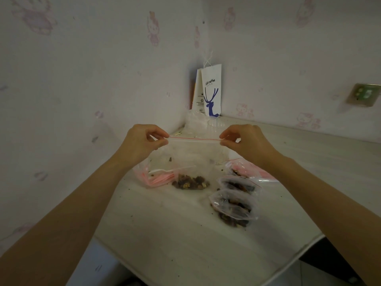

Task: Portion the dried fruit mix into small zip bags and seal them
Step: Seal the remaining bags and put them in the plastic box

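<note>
**Q:** What is the condition of each hand?

**A:** The left hand (142, 141) pinches the left end of the bag's closure strip between thumb and forefinger, with the other fingers curled. The right hand (245, 141) pinches the right end in the same way. Both hands are raised above the white wood-grain table (175, 234).

**Q:** What item is held?

**A:** One clear plastic zip bag with a red closure line (193, 157). The red line runs straight and level from one hand to the other, and the bag body hangs below them. Whether the strip is pressed closed cannot be determined.

**Q:** Where is the product?

**A:** A small portion of brown dried fruit mix (190, 182) lies in the bottom of the held bag, below the hands and midway between them. Whether the bag's lower edge touches the table cannot be determined.

**Q:** What other items are on the table?

**A:** Three filled clear zip bags (233, 209) lie under the right forearm. They are close together, in a row running toward the person. A pile of empty zip bags with pink strips (152, 179) lies below the left wrist, beside the fruit portion and partly behind the held bag. A white paper bag with a blue deer print (211, 89) stands upright in the wall corner, with crumpled clear plastic (193, 122) in front of it. Dark crumbs are scattered over the table surface.
</note>
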